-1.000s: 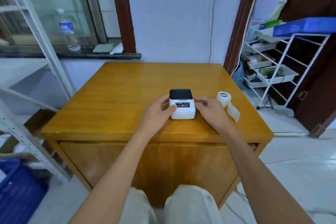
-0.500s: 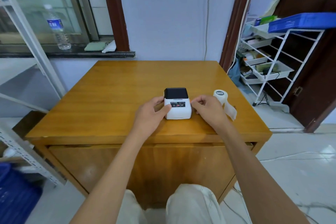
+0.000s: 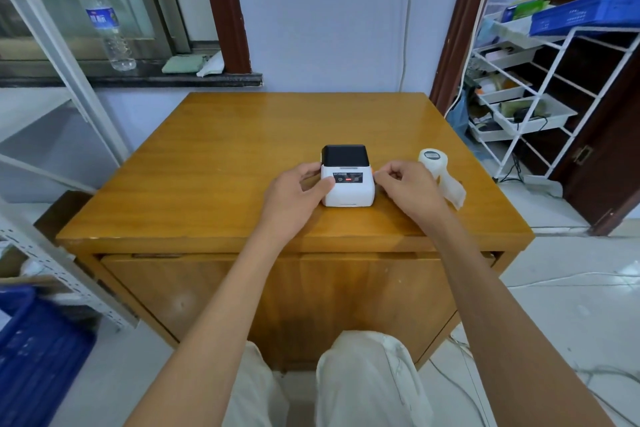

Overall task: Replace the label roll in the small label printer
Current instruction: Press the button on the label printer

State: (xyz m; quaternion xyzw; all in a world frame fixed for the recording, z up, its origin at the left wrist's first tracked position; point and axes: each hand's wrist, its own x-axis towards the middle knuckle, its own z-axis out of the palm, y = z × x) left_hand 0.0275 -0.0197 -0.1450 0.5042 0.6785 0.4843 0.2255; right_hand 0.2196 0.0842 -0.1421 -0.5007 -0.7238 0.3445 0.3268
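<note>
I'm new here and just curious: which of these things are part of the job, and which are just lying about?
Job: label printer, label roll, left hand, right hand.
Lying about: water bottle, green cloth, blue crate, white rack.

Wooden table carries label printer and label roll.

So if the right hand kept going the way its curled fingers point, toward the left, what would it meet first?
Most likely the right side of the small white label printer with a black lid; the right hand sits beside it, though whether they already touch is unclear.
</note>
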